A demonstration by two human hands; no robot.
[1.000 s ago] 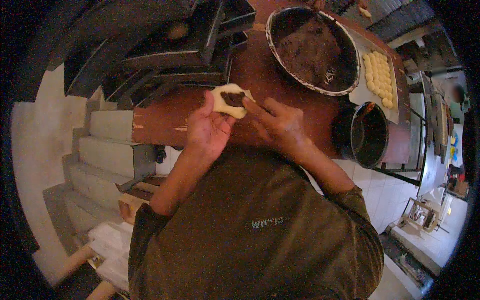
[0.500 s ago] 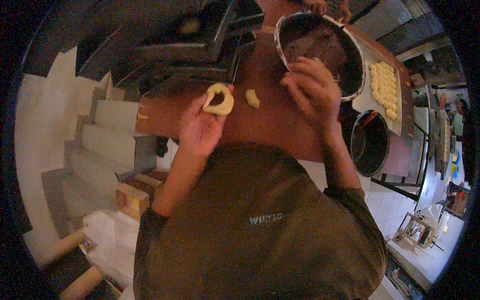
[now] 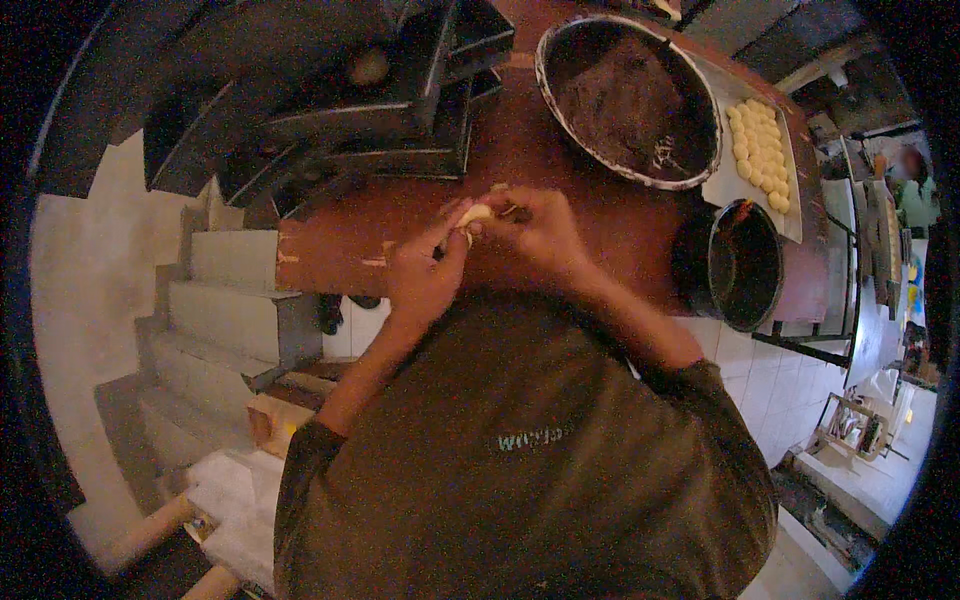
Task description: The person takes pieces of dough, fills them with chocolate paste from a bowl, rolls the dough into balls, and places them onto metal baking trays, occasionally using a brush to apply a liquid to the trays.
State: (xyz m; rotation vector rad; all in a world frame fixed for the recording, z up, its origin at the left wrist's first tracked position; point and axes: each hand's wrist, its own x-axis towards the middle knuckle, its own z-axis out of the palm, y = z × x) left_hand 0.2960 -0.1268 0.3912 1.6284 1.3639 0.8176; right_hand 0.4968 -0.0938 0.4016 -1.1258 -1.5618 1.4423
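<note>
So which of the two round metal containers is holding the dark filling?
The larger bowl at the table's far edge, heaped with dark brown filling; the smaller dark pot nearer the person looks almost empty.

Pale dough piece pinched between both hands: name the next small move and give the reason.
Probably pinch the open edge shut. Both the left hand and right hand grip the pale folded dough piece over the reddish-brown table, beside the round metal bowl of dark filling.

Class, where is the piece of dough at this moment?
In the head view, the dough is pinched between the left hand and right hand, above the brown table, below-left of the big bowl.
</note>
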